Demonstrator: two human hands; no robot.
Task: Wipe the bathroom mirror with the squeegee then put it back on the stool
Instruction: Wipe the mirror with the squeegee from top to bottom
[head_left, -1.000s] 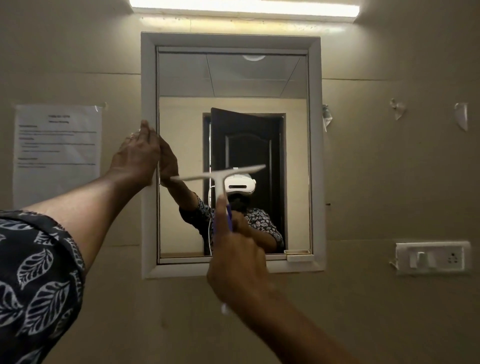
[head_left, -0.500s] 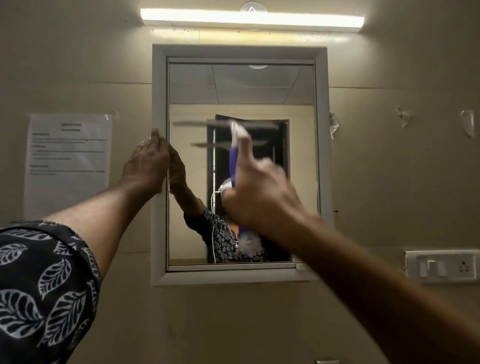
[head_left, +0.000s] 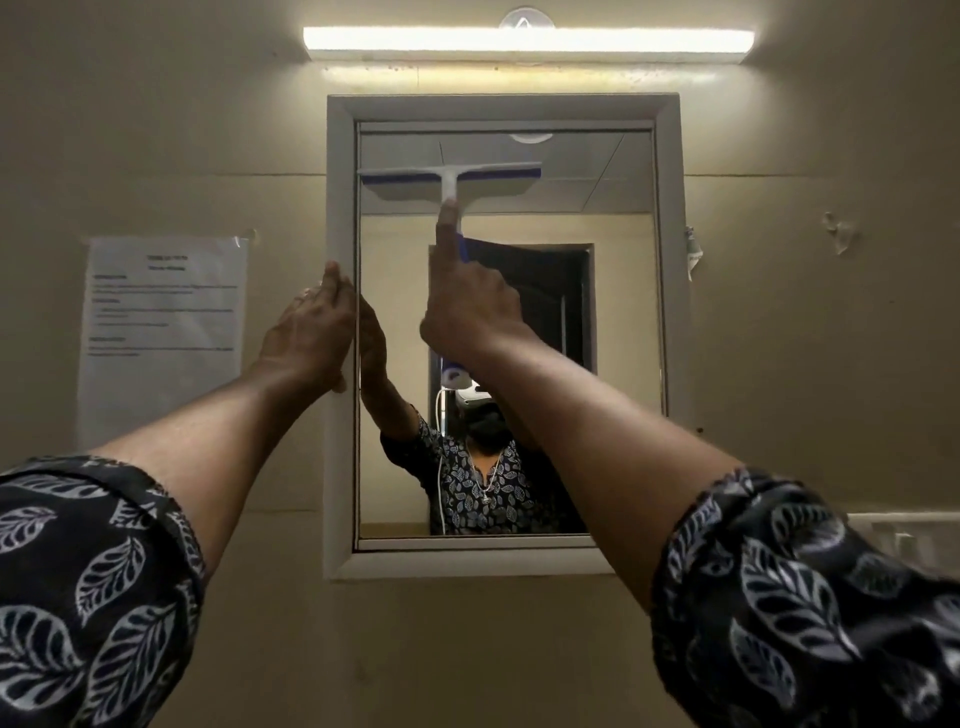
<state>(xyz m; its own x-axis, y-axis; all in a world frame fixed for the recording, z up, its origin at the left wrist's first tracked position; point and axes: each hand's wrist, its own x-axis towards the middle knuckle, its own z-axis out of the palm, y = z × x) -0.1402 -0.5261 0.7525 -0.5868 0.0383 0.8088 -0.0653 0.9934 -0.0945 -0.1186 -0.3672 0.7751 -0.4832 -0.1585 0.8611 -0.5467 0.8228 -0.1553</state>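
The biggest worry is the mirror (head_left: 623, 322) itself: it sits in a pale frame (head_left: 668, 312) on the wall, and a hard downward pull could rattle or shift it if the left hand (head_left: 311, 332) eases off; that hand lies flat against the frame's left side, fingers straight, grasping nothing. Next is the stroke. The squeegee (head_left: 451, 179) is high on the glass, covering only the left half, so one pass would probably leave the right half unwiped and a streak where the blade (head_left: 488, 174) ends. A tilted blade could also skip and smear, and its left tip, right at the frame's inner edge, might catch there. The smallest risk is a slip of the grip: the right hand (head_left: 467, 306) is wrapped around the handle with the forefinger (head_left: 445, 228) stretched up its neck (a reaching hold, overhead). The squeegee is T-shaped, with a white head and neck, a blue strip along the blade and a blue and white handle. It is level, and its pale reflection just beneath suggests it is against the glass. The stool is out of view.
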